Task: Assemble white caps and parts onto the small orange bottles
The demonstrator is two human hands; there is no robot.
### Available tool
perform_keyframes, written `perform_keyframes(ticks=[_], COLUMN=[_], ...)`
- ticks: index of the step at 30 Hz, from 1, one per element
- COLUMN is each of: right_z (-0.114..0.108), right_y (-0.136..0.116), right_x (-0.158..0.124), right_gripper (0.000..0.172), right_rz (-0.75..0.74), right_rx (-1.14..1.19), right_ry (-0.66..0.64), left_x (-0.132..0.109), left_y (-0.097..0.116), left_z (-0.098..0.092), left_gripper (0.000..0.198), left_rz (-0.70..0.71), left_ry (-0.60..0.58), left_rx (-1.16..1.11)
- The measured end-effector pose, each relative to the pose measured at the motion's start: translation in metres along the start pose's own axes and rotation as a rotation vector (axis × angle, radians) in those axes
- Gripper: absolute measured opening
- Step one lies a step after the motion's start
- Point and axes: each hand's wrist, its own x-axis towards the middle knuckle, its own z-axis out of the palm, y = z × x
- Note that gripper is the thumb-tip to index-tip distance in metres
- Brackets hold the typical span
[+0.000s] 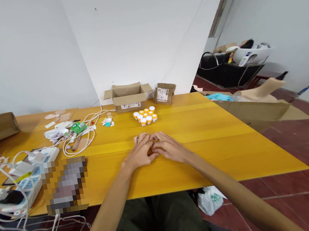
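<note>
Two hands: your left hand and right hand meet over the tabletop, near its front edge.
Fingers: curled inward on both sides, the tips of one hand close to the tips of the other; whether they are clamped on something, you cannot tell from this angle.
Amber object: a small dark amber object shows in the gap between your hands, mostly covered by them, so its exact kind is hidden.
White-capped bottles: just beyond your fingers, a tight cluster of small white-capped bottles with orange bands stands upright.
Teal disc: to the left of the bottles, a teal disc lies among little white pieces.
Cardboard boxes: behind the bottles, near the wall, you have an open box with its side flaps spread and, to its right, a smaller labelled box.
Cable side: farther left, a white cable loops beside a green packet.
Power strip: nearer your left forearm, a white power strip carries several chargers; a pixelated phone lies just beside it.
Below you: a white plastic bag sits under the tabletop's front edge.
Right of you: past the tabletop, a large carton stands on the red tiled floor, with light-blue cloth at its top.
</note>
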Motion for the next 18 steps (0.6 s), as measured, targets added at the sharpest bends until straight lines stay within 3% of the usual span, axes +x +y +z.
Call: perform_keyframes(ticks=[18], right_z=[0.0056], right_y=[0.0009], right_x=[-0.0029], right_gripper=[0.016], right_rz=[0.032], right_rx=[-0.033], right_ry=[0.023], left_x=[0.0004], left_y=[0.0006], left_z=[0.0], left_gripper=[0.03], left_rz=[0.007], left_ry=[-0.002], left_rx=[0.003])
